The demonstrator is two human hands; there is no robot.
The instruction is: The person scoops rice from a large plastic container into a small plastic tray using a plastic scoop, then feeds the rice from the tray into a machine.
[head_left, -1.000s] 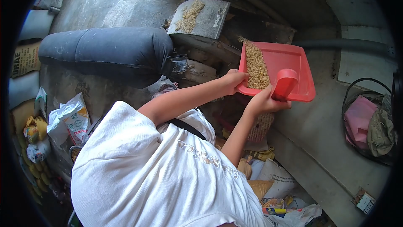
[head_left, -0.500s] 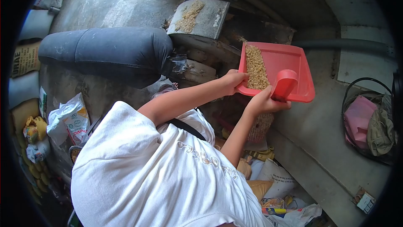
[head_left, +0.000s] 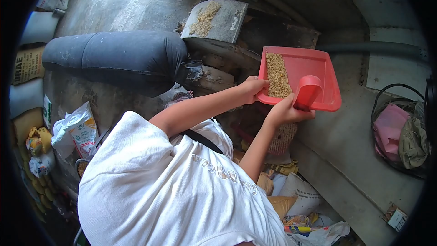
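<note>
The left hand (head_left: 253, 87) was clenched on the near left corner of a red plastic dustpan (head_left: 318, 71), fingers curled over its rim, while the right hand (head_left: 286, 112) gripped the dustpan's hollow red handle (head_left: 307, 92) from below. Held up between the two hands, the dustpan sat in front of the person's chest, tipped toward its left side, so that a strip of tan grain (head_left: 276, 75) lay heaped along the left wall and the rest of the red floor showed bare. Just beyond the dustpan's left edge stood a grey slab (head_left: 227, 20) with another scatter of grain (head_left: 205, 17) on top of it, resting on rough dark timbers. A dark padded roll (head_left: 116, 57) lay further left, beside printed sacks (head_left: 75, 130). At the right edge a wire basket (head_left: 387, 105) held pink and drab cloth. The person's white shirt (head_left: 173, 187) filled the lower part of the view.
</note>
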